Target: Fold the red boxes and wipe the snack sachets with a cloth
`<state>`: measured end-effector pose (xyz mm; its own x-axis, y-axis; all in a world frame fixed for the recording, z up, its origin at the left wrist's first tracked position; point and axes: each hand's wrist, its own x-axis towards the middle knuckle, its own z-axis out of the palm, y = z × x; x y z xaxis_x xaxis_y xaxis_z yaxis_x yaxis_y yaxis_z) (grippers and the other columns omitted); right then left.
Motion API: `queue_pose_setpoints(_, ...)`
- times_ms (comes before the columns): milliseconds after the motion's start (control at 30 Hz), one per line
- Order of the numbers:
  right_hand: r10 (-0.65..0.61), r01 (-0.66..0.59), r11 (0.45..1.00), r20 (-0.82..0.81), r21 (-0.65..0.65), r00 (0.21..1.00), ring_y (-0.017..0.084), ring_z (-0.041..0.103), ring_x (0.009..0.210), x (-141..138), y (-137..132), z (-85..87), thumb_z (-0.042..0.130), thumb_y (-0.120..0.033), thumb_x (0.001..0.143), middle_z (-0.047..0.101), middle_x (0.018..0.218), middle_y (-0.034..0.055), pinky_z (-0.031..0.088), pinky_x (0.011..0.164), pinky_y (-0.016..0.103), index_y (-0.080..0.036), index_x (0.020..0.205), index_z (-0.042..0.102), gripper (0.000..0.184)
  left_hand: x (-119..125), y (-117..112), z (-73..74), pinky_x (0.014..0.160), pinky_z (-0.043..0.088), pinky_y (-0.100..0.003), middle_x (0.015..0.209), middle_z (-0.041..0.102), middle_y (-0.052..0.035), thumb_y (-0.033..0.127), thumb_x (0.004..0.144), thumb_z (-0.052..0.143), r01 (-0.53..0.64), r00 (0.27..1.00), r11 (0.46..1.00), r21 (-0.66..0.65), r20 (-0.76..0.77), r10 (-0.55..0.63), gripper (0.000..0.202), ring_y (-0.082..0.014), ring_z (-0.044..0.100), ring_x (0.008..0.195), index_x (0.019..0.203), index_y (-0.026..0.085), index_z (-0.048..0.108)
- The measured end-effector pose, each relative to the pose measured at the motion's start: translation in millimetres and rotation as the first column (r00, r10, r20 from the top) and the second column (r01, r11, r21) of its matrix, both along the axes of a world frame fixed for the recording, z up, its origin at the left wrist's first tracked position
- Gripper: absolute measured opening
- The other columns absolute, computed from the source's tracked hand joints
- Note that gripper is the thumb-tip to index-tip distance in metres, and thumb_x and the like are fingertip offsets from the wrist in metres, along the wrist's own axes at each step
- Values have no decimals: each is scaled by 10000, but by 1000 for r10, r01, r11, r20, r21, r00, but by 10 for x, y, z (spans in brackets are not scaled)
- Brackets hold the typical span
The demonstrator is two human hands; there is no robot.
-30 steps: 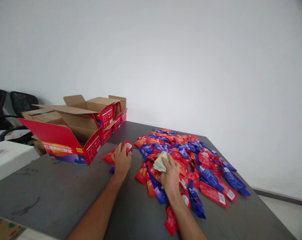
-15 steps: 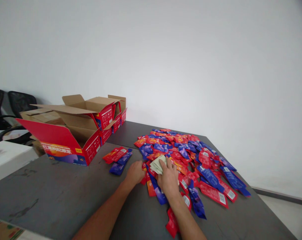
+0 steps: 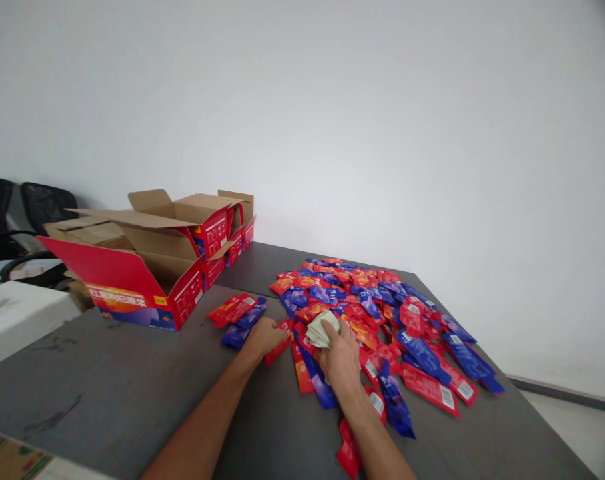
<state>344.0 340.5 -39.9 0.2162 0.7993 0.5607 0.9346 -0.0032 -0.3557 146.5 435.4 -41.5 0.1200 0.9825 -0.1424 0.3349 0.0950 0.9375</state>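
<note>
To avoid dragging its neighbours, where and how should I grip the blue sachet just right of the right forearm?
Probably pinch the blue sachet by its near end, from the right: that end juts onto the table; the far end meets the pile.

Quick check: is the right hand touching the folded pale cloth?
Touching. The head view shows it: the right hand has its fingers over the edge of the folded pale cloth, with no gap between.
</note>
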Motion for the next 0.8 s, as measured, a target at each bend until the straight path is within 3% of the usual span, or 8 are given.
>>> queue_pose_setpoints(200,173,-167,981,-56,100,983,286,480,1293,-23,-3,88,495,-13,697,453,1506,80,420,1063,468,-230,1321,601,669,-74,44,183,598,425,-300,603,624,-3,206,680,663,-19,969,1000,-18,248,23,56,-175,566,553,710,197,615)
queue_pose_setpoints(267,253,-246,964,-58,99,966,262,510,1253,-66,-35,155,450,25,698,459,1513,61,427,1052,472,-243,1367,563,729,-27,-8,275,608,456,-289,715,677,-18,218,702,663,-4,928,1000,-12,374,8,134,-172,612,598,828,192,626)
queue_pose_setpoints(300,291,-284,953,-55,107,955,253,519,1236,-92,-51,187,434,38,693,455,1519,50,431,1045,474,-258,1388,544,763,7,-46,319,628,475,-288,768,696,-25,225,708,674,15,891,1000,-5,454,-11,182,-170,631,625,881,189,631)
queue_pose_setpoints(400,411,-408,907,-8,110,912,252,508,1235,-184,-94,259,448,39,672,424,1544,25,441,1026,464,-302,1431,498,833,114,-174,424,712,522,-299,916,730,-55,243,725,725,143,673,989,28,730,-118,341,-181,681,732,1052,181,650)
queue_pose_setpoints(500,494,-495,868,55,24,868,257,502,1218,-274,-121,288,489,15,681,421,1546,-2,441,1014,447,-345,1421,508,823,177,-261,466,754,530,-284,1005,738,-67,241,749,734,270,515,963,13,843,-156,443,-194,703,835,1181,202,642)
queue_pose_setpoints(633,457,-458,889,80,-14,886,260,475,1227,-292,-120,286,480,26,688,396,1561,-29,426,1015,449,-369,1418,506,831,184,-291,447,762,535,-290,1068,736,-88,240,788,700,383,432,924,-20,887,-160,430,-210,708,885,1213,204,645)
queue_pose_setpoints(800,272,-278,956,71,88,960,269,433,1284,-123,-85,296,431,53,701,349,1588,3,377,1049,504,-342,1448,467,846,230,-374,443,802,529,-324,1102,728,-118,236,839,645,520,417,854,-25,880,-228,395,-243,701,955,1229,175,651)
